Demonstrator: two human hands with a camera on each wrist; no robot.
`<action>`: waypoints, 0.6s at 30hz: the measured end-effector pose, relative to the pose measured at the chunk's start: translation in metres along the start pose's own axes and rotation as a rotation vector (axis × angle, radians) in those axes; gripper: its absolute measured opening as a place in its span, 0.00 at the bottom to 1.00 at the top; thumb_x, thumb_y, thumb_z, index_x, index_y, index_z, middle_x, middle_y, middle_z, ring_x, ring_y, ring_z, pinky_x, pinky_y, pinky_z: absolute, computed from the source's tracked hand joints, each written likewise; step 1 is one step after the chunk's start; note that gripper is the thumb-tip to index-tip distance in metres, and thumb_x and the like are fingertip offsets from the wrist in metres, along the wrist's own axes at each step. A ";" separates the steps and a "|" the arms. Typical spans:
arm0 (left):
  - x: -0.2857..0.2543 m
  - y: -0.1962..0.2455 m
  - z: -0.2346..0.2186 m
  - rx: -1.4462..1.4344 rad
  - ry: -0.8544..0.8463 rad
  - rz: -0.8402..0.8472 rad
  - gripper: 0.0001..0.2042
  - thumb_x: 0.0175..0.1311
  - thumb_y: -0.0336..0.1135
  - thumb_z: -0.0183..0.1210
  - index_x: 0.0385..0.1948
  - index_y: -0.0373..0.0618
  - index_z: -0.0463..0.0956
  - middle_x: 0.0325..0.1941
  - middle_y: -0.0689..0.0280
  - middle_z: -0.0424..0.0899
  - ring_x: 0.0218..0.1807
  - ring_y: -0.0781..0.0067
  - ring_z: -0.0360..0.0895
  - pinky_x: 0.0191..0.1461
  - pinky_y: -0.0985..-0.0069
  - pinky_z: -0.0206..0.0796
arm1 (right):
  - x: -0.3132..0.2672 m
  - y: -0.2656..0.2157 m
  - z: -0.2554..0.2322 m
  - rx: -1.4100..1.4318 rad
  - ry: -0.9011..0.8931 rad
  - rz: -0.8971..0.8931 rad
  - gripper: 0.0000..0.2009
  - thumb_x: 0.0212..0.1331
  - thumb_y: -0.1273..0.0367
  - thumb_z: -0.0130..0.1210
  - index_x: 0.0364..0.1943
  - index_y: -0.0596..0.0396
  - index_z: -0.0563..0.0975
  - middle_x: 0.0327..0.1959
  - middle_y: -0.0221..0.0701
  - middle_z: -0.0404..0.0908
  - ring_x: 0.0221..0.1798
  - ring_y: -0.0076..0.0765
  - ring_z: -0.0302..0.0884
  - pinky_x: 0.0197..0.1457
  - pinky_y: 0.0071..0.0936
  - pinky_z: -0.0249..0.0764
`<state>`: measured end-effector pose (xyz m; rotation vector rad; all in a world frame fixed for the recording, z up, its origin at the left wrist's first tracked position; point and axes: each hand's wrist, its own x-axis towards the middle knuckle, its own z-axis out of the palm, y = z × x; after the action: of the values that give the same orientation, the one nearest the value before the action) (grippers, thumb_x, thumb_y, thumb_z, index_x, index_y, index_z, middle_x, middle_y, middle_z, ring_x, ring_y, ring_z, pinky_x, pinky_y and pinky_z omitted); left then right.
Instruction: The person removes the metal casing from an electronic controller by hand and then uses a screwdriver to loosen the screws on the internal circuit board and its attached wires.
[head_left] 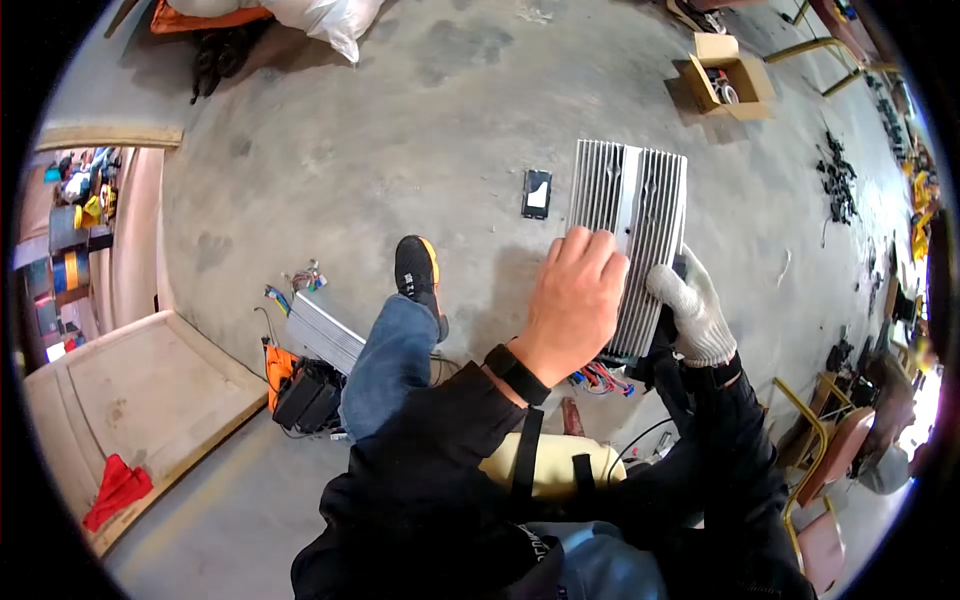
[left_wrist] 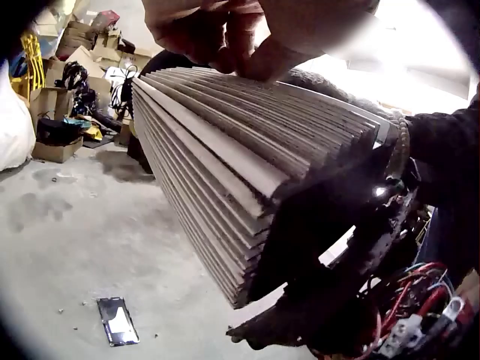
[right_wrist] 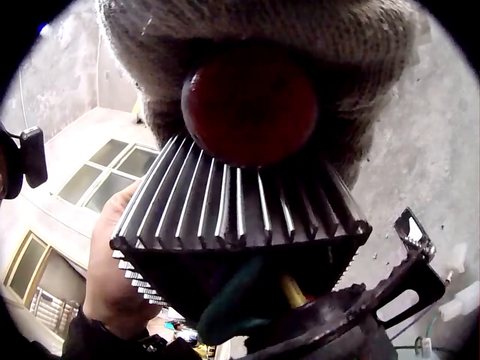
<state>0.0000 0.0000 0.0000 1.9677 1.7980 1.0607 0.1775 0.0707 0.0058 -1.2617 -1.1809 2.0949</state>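
The head view shows the bare left hand [head_left: 570, 300] and the gloved right hand [head_left: 695, 305] working at a finned metal unit [head_left: 655, 200], which is raised above the floor in front of the person. To handle it well, I'd let the gloved side take the weight and hold the block steady, so that the bare fingers need only light, measured pressure; those thin fin edges look likely to scrape skin. The near end would want minding too, since a bundle of coloured wires [head_left: 603, 380] lies close to it and could snag if the block were twisted.

The left hand comes over the top, knuckles up, its fingers curled down and gripping at the fins. The right hand takes the block from the side, thumb over the fins, its fingers closed on it; their tips are hidden from me. The block's long side points away from the body, and from the left wrist its near end looks dark.

Beyond the person's knee, one black shoe [head_left: 417, 270] is planted on the floor. To the left a second finned unit [head_left: 325, 332] lies beside an orange and black bag [head_left: 300, 392]. Past the hands a small black slab [head_left: 537, 194] with a white patch lies flat near the block, and farther off stands an open cardboard box [head_left: 745, 90].
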 end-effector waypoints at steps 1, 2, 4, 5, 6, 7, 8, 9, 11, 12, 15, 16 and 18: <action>-0.001 0.003 0.003 0.033 -0.009 0.002 0.03 0.56 0.29 0.55 0.30 0.42 0.74 0.39 0.61 0.72 0.47 0.60 0.69 0.52 0.64 0.64 | -0.002 0.001 -0.002 0.003 0.022 0.002 0.32 0.59 0.60 0.68 0.61 0.67 0.71 0.51 0.32 0.81 0.50 0.25 0.77 0.57 0.27 0.74; -0.002 0.005 0.006 0.064 -0.020 0.008 0.03 0.56 0.29 0.55 0.29 0.42 0.74 0.39 0.61 0.72 0.46 0.60 0.69 0.51 0.64 0.64 | -0.003 0.003 -0.005 0.007 0.048 0.002 0.33 0.58 0.59 0.69 0.61 0.67 0.71 0.51 0.32 0.81 0.49 0.25 0.78 0.56 0.27 0.75; -0.006 -0.007 -0.010 0.110 -0.050 0.008 0.03 0.56 0.29 0.55 0.30 0.42 0.74 0.39 0.61 0.72 0.46 0.60 0.69 0.50 0.65 0.63 | 0.006 0.011 0.012 0.037 0.013 -0.015 0.33 0.57 0.58 0.70 0.61 0.67 0.71 0.51 0.32 0.81 0.49 0.25 0.78 0.56 0.27 0.75; -0.006 -0.006 -0.006 0.108 -0.053 0.009 0.03 0.56 0.29 0.55 0.30 0.42 0.74 0.39 0.61 0.72 0.46 0.60 0.69 0.50 0.66 0.63 | 0.005 0.010 0.009 0.020 0.007 -0.031 0.34 0.57 0.58 0.70 0.60 0.67 0.71 0.50 0.32 0.81 0.50 0.26 0.78 0.56 0.27 0.75; -0.005 -0.004 -0.005 0.103 -0.045 0.015 0.03 0.56 0.29 0.55 0.30 0.42 0.74 0.39 0.61 0.72 0.46 0.60 0.69 0.50 0.66 0.63 | 0.005 0.008 0.007 0.012 0.011 -0.037 0.34 0.57 0.58 0.70 0.60 0.67 0.71 0.50 0.32 0.81 0.50 0.26 0.78 0.56 0.27 0.75; -0.002 0.001 -0.004 0.132 -0.069 0.008 0.03 0.56 0.29 0.54 0.30 0.42 0.74 0.39 0.61 0.72 0.46 0.60 0.69 0.50 0.65 0.63 | 0.003 0.003 0.005 -0.011 0.025 -0.013 0.34 0.57 0.57 0.70 0.61 0.67 0.71 0.50 0.32 0.81 0.50 0.26 0.78 0.57 0.28 0.75; -0.003 0.001 -0.006 0.164 -0.092 0.006 0.03 0.56 0.29 0.54 0.30 0.43 0.73 0.39 0.61 0.72 0.46 0.59 0.69 0.49 0.65 0.63 | 0.002 0.002 0.007 -0.031 0.039 0.005 0.35 0.56 0.57 0.71 0.61 0.67 0.70 0.50 0.32 0.81 0.51 0.27 0.78 0.57 0.29 0.75; -0.002 0.001 -0.006 0.156 -0.092 0.012 0.03 0.56 0.29 0.54 0.30 0.43 0.73 0.39 0.61 0.72 0.46 0.59 0.69 0.49 0.65 0.63 | 0.001 0.000 0.007 -0.033 0.049 0.004 0.35 0.56 0.57 0.71 0.61 0.67 0.70 0.50 0.32 0.81 0.51 0.27 0.78 0.57 0.29 0.75; -0.002 0.001 -0.006 0.095 -0.064 0.010 0.05 0.58 0.27 0.55 0.35 0.40 0.75 0.41 0.59 0.73 0.48 0.55 0.70 0.48 0.60 0.62 | 0.000 -0.006 0.010 -0.040 0.029 0.008 0.36 0.56 0.56 0.71 0.62 0.67 0.70 0.51 0.33 0.81 0.51 0.27 0.78 0.59 0.30 0.75; -0.004 0.001 -0.004 0.115 -0.070 -0.014 0.05 0.60 0.28 0.55 0.35 0.40 0.75 0.41 0.59 0.73 0.48 0.55 0.70 0.49 0.60 0.62 | -0.001 -0.011 0.016 0.001 0.000 -0.018 0.36 0.56 0.56 0.71 0.62 0.68 0.69 0.51 0.34 0.80 0.51 0.27 0.78 0.58 0.29 0.75; -0.005 0.003 -0.006 0.096 -0.117 -0.056 0.07 0.56 0.25 0.61 0.36 0.41 0.75 0.41 0.59 0.73 0.47 0.53 0.70 0.50 0.58 0.61 | 0.003 0.005 -0.001 -0.102 -0.006 -0.027 0.33 0.57 0.56 0.70 0.58 0.68 0.72 0.45 0.32 0.81 0.46 0.25 0.77 0.54 0.27 0.75; -0.005 0.003 -0.004 0.078 -0.124 -0.052 0.07 0.56 0.25 0.61 0.36 0.41 0.75 0.41 0.59 0.73 0.47 0.53 0.70 0.50 0.58 0.61 | 0.002 0.006 0.001 -0.106 0.030 -0.032 0.31 0.57 0.56 0.70 0.56 0.67 0.73 0.43 0.31 0.81 0.44 0.25 0.77 0.52 0.26 0.75; -0.008 0.003 -0.002 0.080 -0.078 -0.045 0.10 0.53 0.22 0.62 0.36 0.41 0.74 0.40 0.58 0.73 0.47 0.52 0.70 0.50 0.57 0.61 | 0.001 0.002 0.000 -0.157 0.048 0.004 0.30 0.57 0.58 0.70 0.55 0.68 0.73 0.42 0.31 0.81 0.44 0.24 0.77 0.51 0.25 0.75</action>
<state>0.0009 -0.0083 0.0010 1.9750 1.8612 0.8979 0.1775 0.0703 0.0032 -1.3767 -1.3443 1.9956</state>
